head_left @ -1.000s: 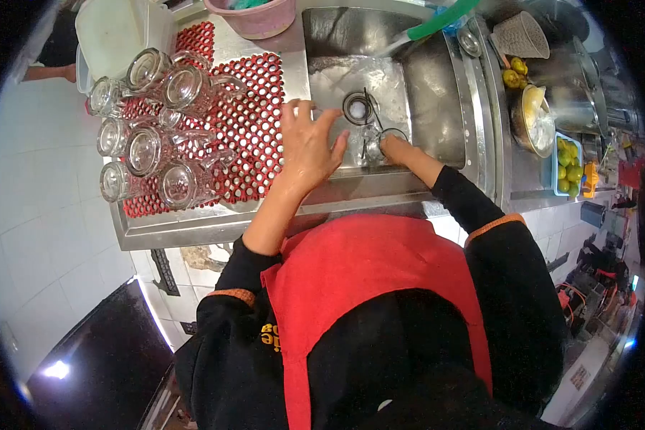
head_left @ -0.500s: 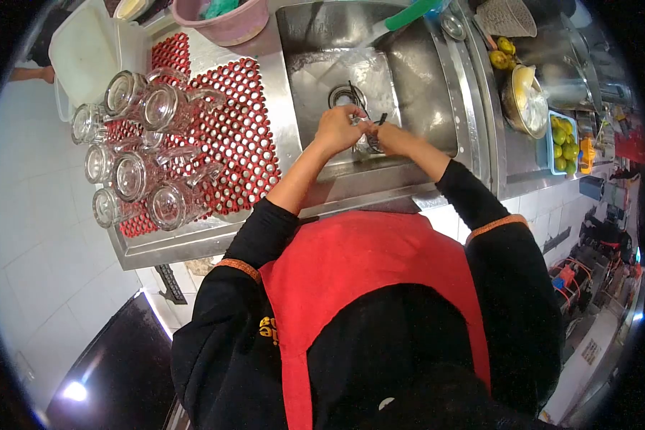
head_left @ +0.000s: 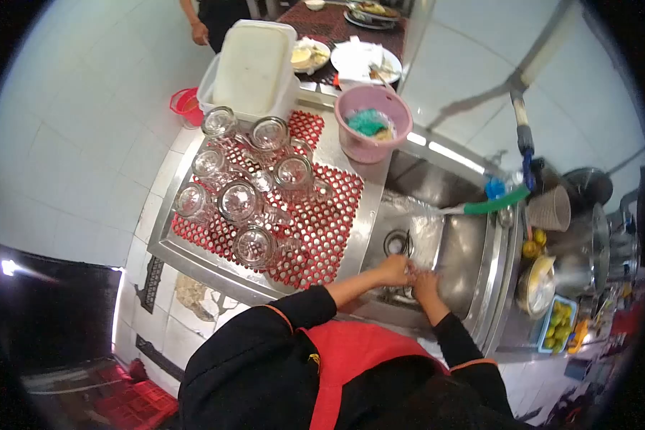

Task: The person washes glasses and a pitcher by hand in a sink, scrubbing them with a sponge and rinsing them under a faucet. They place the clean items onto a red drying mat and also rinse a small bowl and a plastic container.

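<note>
My left hand (head_left: 394,271) and my right hand (head_left: 426,284) are close together over the near part of the steel sink (head_left: 462,265). Both have curled fingers, and whatever is between them is too small and hidden to name. Just beyond my hands is the round drain (head_left: 396,242), with thin dark strands at it. Water runs into the basin from a green hose (head_left: 496,203).
Left of the sink, several upturned glass mugs (head_left: 239,201) stand on a red perforated mat (head_left: 322,236). Behind are a pink bucket (head_left: 374,152), plastic containers (head_left: 254,68) and used plates (head_left: 388,66). A blue basket of fruit (head_left: 557,326) sits right. Another person's hand (head_left: 199,33) shows far left.
My view has swung left and up, so the sink and my hands appear lower and further right. The plates and more of the other person have come into view. My hands stay together over the sink.
</note>
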### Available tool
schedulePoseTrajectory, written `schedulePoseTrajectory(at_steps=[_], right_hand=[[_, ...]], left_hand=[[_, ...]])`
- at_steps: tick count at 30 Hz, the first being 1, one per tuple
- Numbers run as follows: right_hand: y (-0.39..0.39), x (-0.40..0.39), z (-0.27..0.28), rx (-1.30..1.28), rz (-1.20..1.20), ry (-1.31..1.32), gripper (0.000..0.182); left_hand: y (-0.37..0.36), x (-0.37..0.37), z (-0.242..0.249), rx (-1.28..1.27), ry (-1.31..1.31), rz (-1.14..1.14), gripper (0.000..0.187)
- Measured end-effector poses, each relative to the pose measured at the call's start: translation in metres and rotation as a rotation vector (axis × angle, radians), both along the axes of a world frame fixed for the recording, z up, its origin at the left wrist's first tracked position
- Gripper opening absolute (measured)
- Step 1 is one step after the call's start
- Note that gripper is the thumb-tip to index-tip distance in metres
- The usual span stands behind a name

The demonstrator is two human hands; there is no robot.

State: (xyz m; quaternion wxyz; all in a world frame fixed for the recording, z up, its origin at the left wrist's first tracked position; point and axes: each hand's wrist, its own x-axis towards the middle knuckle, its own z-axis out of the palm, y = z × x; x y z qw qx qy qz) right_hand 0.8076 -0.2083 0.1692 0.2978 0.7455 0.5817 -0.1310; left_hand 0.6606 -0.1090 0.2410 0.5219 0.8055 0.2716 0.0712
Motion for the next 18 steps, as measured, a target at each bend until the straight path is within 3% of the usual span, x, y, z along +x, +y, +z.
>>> schedulePoseTrajectory(at_steps=[2,3,5,6,8,12,14,15,17,18], right_hand=[[0.01,-0.006,0.017,-0.252,-0.145,0.061,0.037],[0.004,-0.005,0.012,-0.241,-0.134,0.046,0.037],[-0.01,-0.003,-0.005,0.077,-0.135,0.316,0.034],[-0.009,-0.006,-0.002,0.079,-0.129,0.308,0.034],[-0.01,-0.027,0.023,0.335,-0.192,0.382,0.031],[0.011,-0.035,0.059,0.36,-0.345,0.385,0.029],[0.015,-0.028,0.051,0.654,0.017,0.396,0.027],[0.015,-0.022,0.039,0.658,0.015,0.394,0.027],[0.014,-0.009,0.015,0.364,0.412,0.078,0.033],[0.018,-0.011,0.015,0.368,0.413,0.075,0.033]], left_hand=[[-0.001,-0.002,-0.007,0.0,-0.03,0.012,0.027],[0.0,-0.004,-0.01,-0.019,-0.041,0.003,0.027],[0.002,-0.01,-0.002,-0.031,-0.02,0.023,0.027],[0.002,-0.012,0.001,-0.055,0.016,0.031,0.027],[0.002,-0.012,0.0,-0.066,-0.011,0.045,0.026],[-0.002,-0.01,-0.004,-0.054,-0.07,0.035,0.024],[-0.004,-0.01,-0.005,-0.061,-0.073,0.036,0.024],[-0.004,-0.01,-0.005,-0.065,-0.075,0.04,0.023],[-0.004,-0.013,0.002,-0.057,-0.067,0.019,0.024],[-0.003,-0.014,0.004,-0.055,-0.056,0.003,0.025]])
